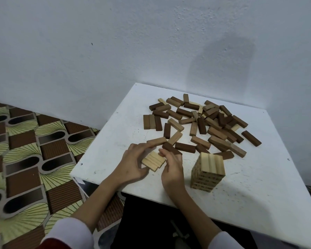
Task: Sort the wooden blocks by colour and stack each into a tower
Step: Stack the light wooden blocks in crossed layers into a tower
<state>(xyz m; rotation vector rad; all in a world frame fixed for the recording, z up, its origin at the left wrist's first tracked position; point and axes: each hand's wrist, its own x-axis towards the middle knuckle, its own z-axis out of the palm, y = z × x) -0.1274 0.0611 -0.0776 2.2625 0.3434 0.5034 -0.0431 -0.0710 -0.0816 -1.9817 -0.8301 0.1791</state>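
Head view: left hand (133, 163) and right hand (171, 167) together pinched a flat row of pale blocks (153, 161) near the white table's (258, 203) front-left edge. Finished pale tower (207, 171) stood just right of them. Mixed brown pile (205, 121) lay behind, unsorted.

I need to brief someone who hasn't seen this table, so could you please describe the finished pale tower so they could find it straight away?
Start at the white table by the wall. Nearer its front edge than the scattered pile of brown blocks, just right of the right hand, stands the pale tower. It is the only upright stack, built of light blocks in crossed layers; everything else lies flat.
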